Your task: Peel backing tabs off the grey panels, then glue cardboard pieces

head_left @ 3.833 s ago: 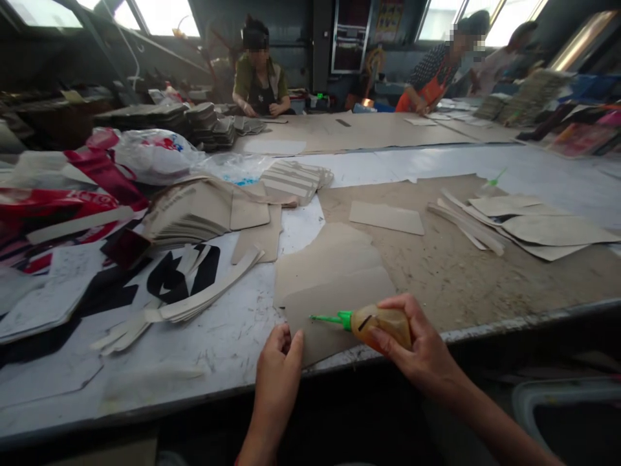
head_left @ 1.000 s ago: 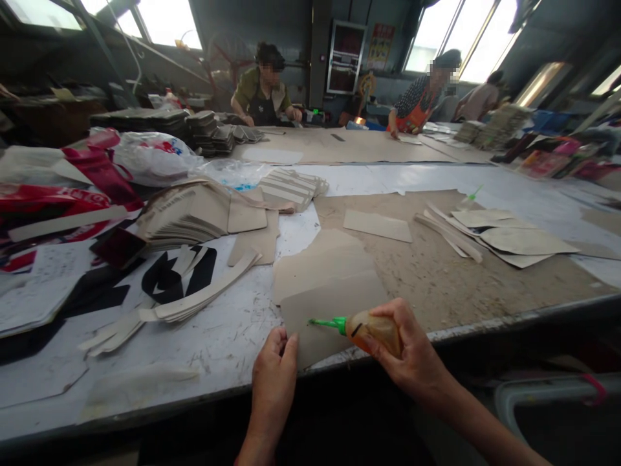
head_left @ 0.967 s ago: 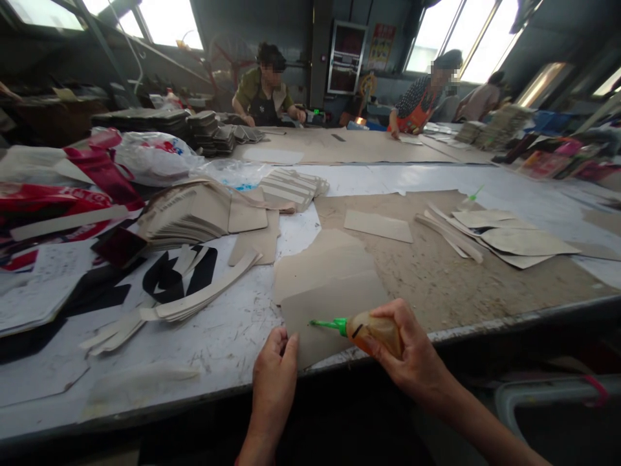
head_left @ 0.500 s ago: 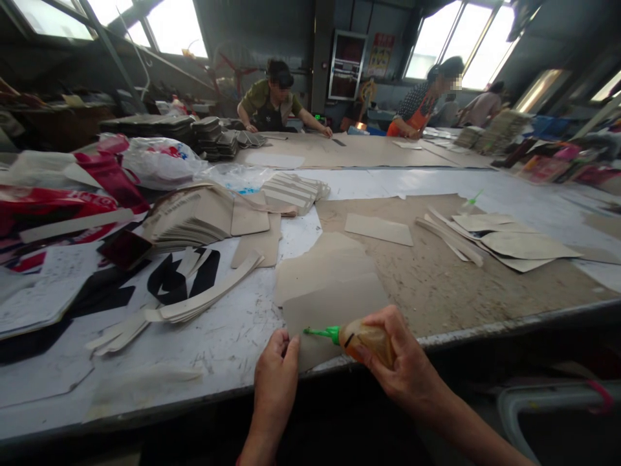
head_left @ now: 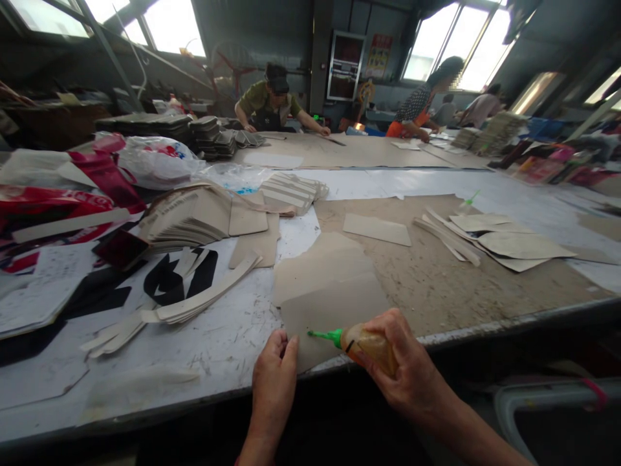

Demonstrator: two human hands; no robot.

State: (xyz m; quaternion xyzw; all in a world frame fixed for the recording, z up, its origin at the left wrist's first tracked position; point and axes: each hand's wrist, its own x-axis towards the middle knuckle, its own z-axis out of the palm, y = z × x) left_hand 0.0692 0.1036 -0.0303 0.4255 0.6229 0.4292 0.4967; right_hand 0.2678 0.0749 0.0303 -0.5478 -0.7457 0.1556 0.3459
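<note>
My right hand point(head_left: 405, 362) is wrapped round a glue bottle point(head_left: 371, 346), a clear squeeze bottle with amber liquid and a green nozzle. The bottle lies tilted nearly level, its nozzle tip pointing left, just over a beige sheet point(head_left: 334, 307) at the table's front edge. At that sheet's near left corner, my left hand point(head_left: 275, 366) pinches the edge between thumb and curled fingers. Under its far side lies another beige piece point(head_left: 325, 259) with an uneven outline. Whether the nozzle tip touches the sheet I cannot tell.
To the left are a fanned stack of beige pieces point(head_left: 189, 217), curved strips point(head_left: 208, 294) and black bands point(head_left: 179, 278). More cut pieces point(head_left: 519, 239) lie on the brown board point(head_left: 436, 291) at right. Across the table, one person point(head_left: 272, 97) leans over it; another point(head_left: 412, 110) stands further right.
The glue bottle's nozzle tip has shifted slightly right, away from my left hand, which keeps its hold on the sheet. The view has moved a little.
</note>
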